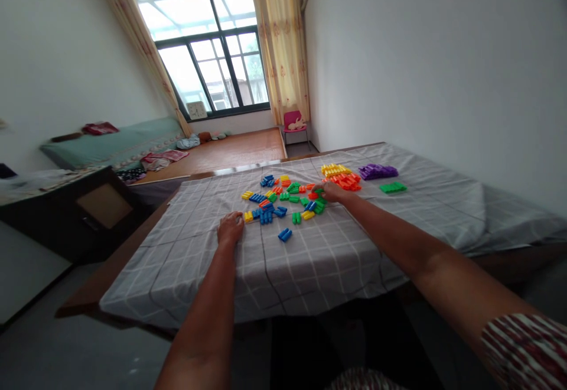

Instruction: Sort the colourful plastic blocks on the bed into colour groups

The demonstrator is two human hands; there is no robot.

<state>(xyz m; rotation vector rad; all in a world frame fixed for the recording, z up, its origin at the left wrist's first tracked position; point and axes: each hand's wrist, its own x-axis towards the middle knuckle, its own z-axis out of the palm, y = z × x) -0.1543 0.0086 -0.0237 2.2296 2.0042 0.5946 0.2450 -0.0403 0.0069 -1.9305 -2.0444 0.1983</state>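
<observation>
Small plastic toy blocks shaped like joined tubes lie in a loose, mixed cluster on the grey checked cloth (190, 242). My left hand (230, 228) rests on the cloth at the cluster's left side, fingers loosely bent and holding nothing, beside a yellow block (248, 216). Over on the right side, my right hand (331, 191) reaches in with its fingertips closed on an orange block (312, 195). Green blocks (319, 205) lie just under that hand. A blue block (285, 235) sits apart, nearer to me, and more blue blocks (266, 217) lie close to my left hand.
Sorted groups stand at the right: yellow blocks (335, 169), orange blocks (348, 182), purple blocks (378, 171) and green blocks (393, 187). A white wall (420, 71) runs along the right. Beyond the table are a bed platform (239, 148) and a pink chair (292, 119).
</observation>
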